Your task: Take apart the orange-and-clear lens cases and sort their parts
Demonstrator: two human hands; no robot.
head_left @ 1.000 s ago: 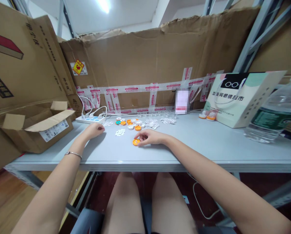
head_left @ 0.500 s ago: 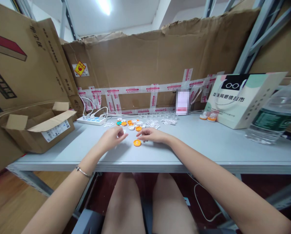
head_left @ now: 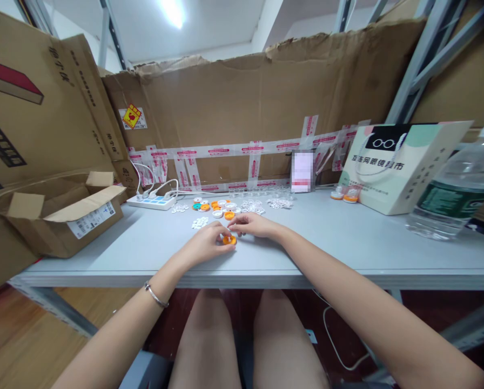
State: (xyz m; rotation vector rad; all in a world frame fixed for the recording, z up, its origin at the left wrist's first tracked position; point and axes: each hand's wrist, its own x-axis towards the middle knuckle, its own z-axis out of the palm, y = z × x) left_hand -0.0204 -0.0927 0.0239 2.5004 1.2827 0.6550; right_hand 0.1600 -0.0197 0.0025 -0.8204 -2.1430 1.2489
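Note:
On the table in front of me lies a round orange disc with a raised rim (head_left: 229, 240), a small pale part at its middle. My left hand (head_left: 209, 242) is closed around its left side, thumb along the near edge. From the right, my right hand (head_left: 253, 225) reaches the disc with fingertips pinched together just above its far edge. Whatever those fingertips hold is too small to make out. Left of the disc, behind my left hand, is a pile of small white pieces (head_left: 200, 222). Another orange disc (head_left: 229, 215) sits just beyond my fingers.
Orange, white and teal discs (head_left: 196, 206) are grouped farther back, near flat white parts (head_left: 252, 206) and clear plastic pieces (head_left: 266, 190). A power strip (head_left: 152, 201) and open carton (head_left: 64, 221) stand left. A paper bag (head_left: 391, 178) and water bottle (head_left: 452, 189) stand right.
My left hand has moved right and toward me, from the white pieces to the orange disc, and closed on it. My right hand stays close beside the disc, its fingers now at its far edge.

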